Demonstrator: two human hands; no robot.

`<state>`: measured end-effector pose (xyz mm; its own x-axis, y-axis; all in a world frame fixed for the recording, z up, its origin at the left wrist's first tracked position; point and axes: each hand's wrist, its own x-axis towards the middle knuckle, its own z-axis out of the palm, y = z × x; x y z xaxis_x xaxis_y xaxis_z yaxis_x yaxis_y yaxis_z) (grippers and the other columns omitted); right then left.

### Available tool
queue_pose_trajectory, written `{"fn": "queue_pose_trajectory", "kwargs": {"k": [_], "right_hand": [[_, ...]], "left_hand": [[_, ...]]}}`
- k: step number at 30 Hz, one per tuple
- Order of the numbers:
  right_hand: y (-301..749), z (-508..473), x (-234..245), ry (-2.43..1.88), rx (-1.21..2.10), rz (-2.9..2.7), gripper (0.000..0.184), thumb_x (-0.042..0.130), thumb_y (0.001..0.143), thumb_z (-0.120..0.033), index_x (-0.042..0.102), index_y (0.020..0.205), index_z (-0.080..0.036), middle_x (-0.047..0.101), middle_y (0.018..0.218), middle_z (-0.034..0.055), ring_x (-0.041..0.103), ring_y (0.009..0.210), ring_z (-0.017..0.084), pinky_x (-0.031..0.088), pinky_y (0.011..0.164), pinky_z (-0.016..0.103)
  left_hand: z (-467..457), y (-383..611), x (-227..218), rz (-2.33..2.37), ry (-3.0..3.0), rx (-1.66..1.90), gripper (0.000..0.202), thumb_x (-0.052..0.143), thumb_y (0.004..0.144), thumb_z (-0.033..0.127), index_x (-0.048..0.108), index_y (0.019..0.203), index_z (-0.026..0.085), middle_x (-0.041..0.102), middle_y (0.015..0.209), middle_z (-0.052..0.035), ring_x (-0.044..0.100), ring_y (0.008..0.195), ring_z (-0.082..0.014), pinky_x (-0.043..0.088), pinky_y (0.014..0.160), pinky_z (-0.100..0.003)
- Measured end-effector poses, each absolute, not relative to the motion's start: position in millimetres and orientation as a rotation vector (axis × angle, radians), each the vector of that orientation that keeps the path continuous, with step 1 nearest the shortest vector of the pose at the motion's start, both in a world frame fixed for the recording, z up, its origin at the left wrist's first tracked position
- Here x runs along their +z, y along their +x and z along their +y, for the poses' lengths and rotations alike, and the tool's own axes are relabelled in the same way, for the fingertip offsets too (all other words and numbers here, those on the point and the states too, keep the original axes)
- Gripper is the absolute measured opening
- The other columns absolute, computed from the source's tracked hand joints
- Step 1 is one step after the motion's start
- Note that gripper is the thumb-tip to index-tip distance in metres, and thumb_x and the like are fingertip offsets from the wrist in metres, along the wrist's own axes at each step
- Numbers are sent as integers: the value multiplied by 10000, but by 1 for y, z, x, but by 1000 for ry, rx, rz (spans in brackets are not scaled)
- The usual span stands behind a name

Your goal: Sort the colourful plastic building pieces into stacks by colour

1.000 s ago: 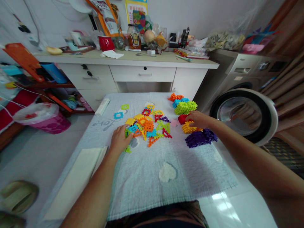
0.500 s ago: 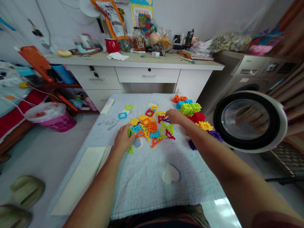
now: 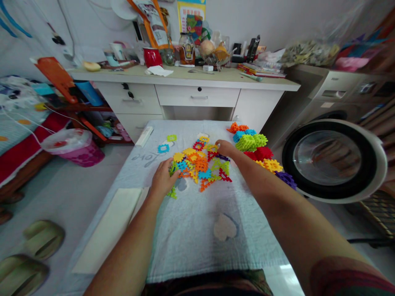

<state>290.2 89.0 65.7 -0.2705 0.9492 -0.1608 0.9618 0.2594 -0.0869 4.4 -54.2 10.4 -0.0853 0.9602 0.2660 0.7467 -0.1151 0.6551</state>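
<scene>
A loose pile of colourful plastic interlocking pieces (image 3: 202, 165) lies on the cloth-covered table (image 3: 191, 230). At its left edge my left hand (image 3: 164, 177) rests with thumb and fingers apart, against green pieces (image 3: 173, 167). My right hand (image 3: 226, 149) is over the pile's right back side, fingers curled together beside a yellow piece (image 3: 212, 148); whatever is in them is hidden. Just under that hand lies a purple piece (image 3: 222, 157). Sorted by colour, orange (image 3: 237, 127), blue (image 3: 244, 134), green (image 3: 251, 142), red (image 3: 262, 153), yellow (image 3: 271, 165) and purple stacks (image 3: 286, 179) line the right edge.
A blue square piece (image 3: 163, 148) and a green one (image 3: 171, 137) lie apart at back left. White flat boxes or boards (image 3: 108, 226) are along the left edge. Behind stands a white cabinet (image 3: 197, 96); at right, a washing machine's open door (image 3: 333, 160).
The view has swung slightly left. My right hand has shifted a little left over the pile, showing more of the purple piece. My left hand stays at the pile's left edge.
</scene>
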Motion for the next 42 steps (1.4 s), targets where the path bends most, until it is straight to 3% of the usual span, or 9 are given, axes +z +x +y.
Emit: {"fn": "queue_pose_trajectory", "kwargs": {"k": [7, 14, 20, 25, 28, 32, 37, 42], "right_hand": [[283, 84, 68, 2004, -343, 2302, 343, 660, 830, -194, 690, 1163, -116, 736, 1120, 136, 687, 949, 216, 479, 719, 230], [282, 79, 74, 2117, -339, 2318, 306, 595, 868, -192, 646, 1164, -128, 723, 1133, 120, 674, 964, 190, 466, 708, 218], [293, 82, 80, 2089, -307, 2295, 385, 566, 863, -172, 607, 1243, -122, 712, 1139, 139, 678, 951, 203, 496, 752, 253], [287, 79, 85, 1910, -229, 2328, 536, 656, 838, -276, 576, 1354, -154, 595, 1348, 184, 614, 1172, 281, 483, 944, 334], [278, 79, 87, 1779, -200, 2357, 540, 693, 816, -269, 606, 1338, -163, 581, 1362, 188, 564, 1253, 314, 450, 1017, 366], [272, 83, 88, 1646, -214, 2351, 499, 735, 786, -267, 658, 1266, -154, 636, 1279, 192, 612, 1188, 322, 487, 962, 357], [277, 85, 85, 1618, -168, 2393, 632, 708, 804, -215, 534, 1409, -171, 569, 1378, 190, 609, 1206, 303, 493, 960, 341], [284, 85, 75, 1528, -121, 2435, 615, 723, 802, -245, 543, 1388, -194, 554, 1361, 181, 637, 1145, 306, 509, 926, 348]], "left_hand": [[-55, 5, 12, 1886, 1926, 892, 566, 592, 820, 353, 524, 1339, 138, 611, 1316, -164, 609, 1191, -287, 493, 1038, -442], [-54, 4, 10, 1897, 1952, 882, 553, 587, 822, 364, 536, 1324, 138, 620, 1304, -168, 623, 1160, -294, 505, 1011, -450], [-54, 3, 8, 1880, 1973, 888, 510, 575, 827, 369, 550, 1296, 169, 626, 1295, -146, 621, 1158, -282, 502, 1011, -437], [-54, 4, 11, 1867, 1997, 884, 487, 576, 816, 368, 578, 1257, 162, 636, 1274, -147, 608, 1187, -296, 483, 1043, -458], [-55, 4, 13, 1840, 2009, 885, 491, 579, 815, 390, 591, 1243, 151, 640, 1261, -152, 599, 1201, -305, 470, 1059, -468], [-57, 3, 14, 1795, 2031, 876, 552, 623, 793, 444, 580, 1268, 166, 633, 1267, -143, 591, 1203, -309, 466, 1058, -479], [-59, 3, 16, 1772, 2089, 779, 679, 714, 731, 486, 555, 1312, 171, 604, 1316, -153, 559, 1240, -331, 435, 1085, -501], [-59, 3, 15, 1782, 2137, 782, 617, 703, 749, 422, 561, 1297, 178, 606, 1313, -147, 559, 1237, -331, 440, 1083, -504]]}}
